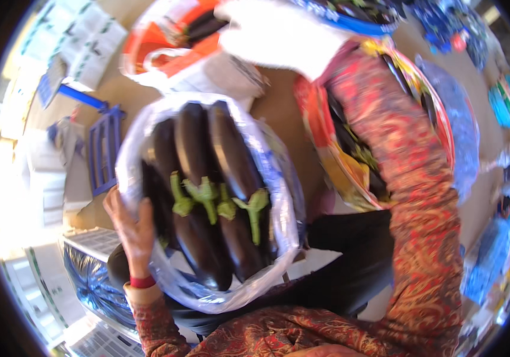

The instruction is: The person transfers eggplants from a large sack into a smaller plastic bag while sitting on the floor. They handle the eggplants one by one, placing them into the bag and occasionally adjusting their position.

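Note:
Several dark eggplants [192, 143] with green stems lie in two rows in a clear plastic bag [282, 250], whose rim is rolled open, in front of me. My left hand [134, 227], bare, rests at the bag's left rim with fingers spread against its outside. My right hand [282, 35], in a white glove, reaches to the top, over an orange and white bag [145, 49]; it is blurred and overexposed, so its fingers and anything in them cannot be made out. An eggplant [203, 26] lies in that orange bag, just left of the glove.
Under my right forearm stands a red and yellow bag [326, 151] of eggplants. A blue-rimmed bag [353, 26] with more eggplants is at the top. A blue plastic crate or stool [105, 151], white boxes [76, 44] and blue plastic bags [487, 263] lie around.

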Available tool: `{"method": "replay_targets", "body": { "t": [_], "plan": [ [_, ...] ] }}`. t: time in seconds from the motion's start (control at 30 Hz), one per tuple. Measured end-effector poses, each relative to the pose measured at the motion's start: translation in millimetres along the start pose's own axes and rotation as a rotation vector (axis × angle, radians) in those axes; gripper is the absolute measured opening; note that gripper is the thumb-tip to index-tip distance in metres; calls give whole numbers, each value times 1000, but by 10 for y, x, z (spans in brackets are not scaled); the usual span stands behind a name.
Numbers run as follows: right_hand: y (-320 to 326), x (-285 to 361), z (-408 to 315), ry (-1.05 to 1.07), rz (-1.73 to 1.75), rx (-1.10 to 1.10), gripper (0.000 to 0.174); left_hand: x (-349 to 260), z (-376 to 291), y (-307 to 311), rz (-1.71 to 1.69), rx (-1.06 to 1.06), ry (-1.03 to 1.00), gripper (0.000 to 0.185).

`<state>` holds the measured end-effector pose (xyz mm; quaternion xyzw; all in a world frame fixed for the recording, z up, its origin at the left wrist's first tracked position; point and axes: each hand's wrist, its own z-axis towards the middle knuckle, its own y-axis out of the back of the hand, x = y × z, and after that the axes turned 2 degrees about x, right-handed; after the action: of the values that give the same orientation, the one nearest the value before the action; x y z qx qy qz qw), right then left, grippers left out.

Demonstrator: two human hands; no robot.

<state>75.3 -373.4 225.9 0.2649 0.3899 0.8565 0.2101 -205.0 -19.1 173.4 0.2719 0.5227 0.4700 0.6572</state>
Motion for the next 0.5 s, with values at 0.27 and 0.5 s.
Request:
{"method": "replay_targets", "body": {
  "t": [0.27, 0.5],
  "plan": [
    [398, -1953, -2191, -1006, 22, 276, 67, 451, -336, 177, -175, 8, 494, 82],
    [-1208, -2289, -2617, -1311, -391, 313, 72, 345, -368, 283, 3, -23, 514, 79]
  ]
}}
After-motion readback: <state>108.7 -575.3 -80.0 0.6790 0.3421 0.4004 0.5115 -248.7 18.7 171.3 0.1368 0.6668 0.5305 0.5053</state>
